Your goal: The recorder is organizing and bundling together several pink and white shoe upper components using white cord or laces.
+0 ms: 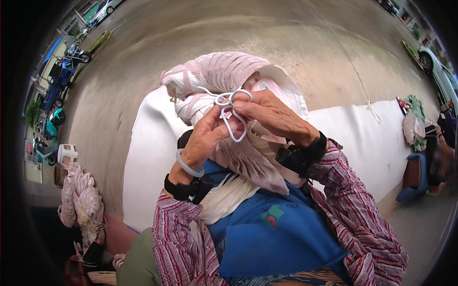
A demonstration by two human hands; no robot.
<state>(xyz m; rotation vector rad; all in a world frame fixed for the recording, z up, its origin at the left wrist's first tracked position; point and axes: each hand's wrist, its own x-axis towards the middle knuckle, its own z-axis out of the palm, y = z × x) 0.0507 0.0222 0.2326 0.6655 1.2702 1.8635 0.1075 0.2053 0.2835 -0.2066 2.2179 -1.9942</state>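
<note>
A white cord (237, 140), bent into several loops, is pinched between my two hands. My left hand (202, 138) grips its lower left side with thumb and fingers closed. From the right, my right hand (274, 114) closes thumb and fingertips on the upper loop. Just behind and under the hands lies a large bundle of pale pink, pleated cloth (234, 66), bound with white cord at its left part. Its lower folds hang toward my lap, and my hands hide its middle. A hank of off-white strands (229, 196) rests over my blue apron (281, 238).
A white sheet (148, 143) spreads beneath the bundle on both sides. More tied cloth bundles (83, 195) and a white stool (67, 153) are at the left. On the right are a blue chair (414, 178) and a partly visible person (443, 157). Parked vehicles line the far edges.
</note>
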